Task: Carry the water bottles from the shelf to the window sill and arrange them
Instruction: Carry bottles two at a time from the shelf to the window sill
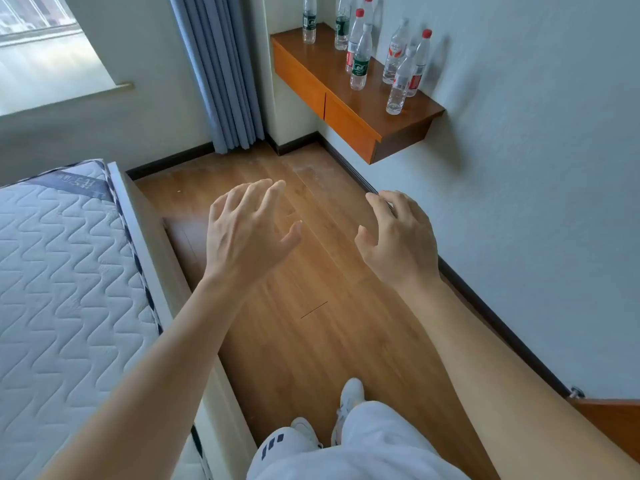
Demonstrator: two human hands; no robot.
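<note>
Mattress (pixel 62 271) fills left; shelf (pixel 360 109) w/ water bottles (pixel 360 60) upright on wall ahead-right, window sill (pixel 65 98) far left, bare. Left hand (pixel 246 233) & right hand (pixel 398 240) open, empty, fingers spread, prob. readying to grab.

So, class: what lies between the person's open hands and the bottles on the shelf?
In the head view, only bare wooden floor lies between the empty left hand and right hand and the shelf holding the bottles.
</note>
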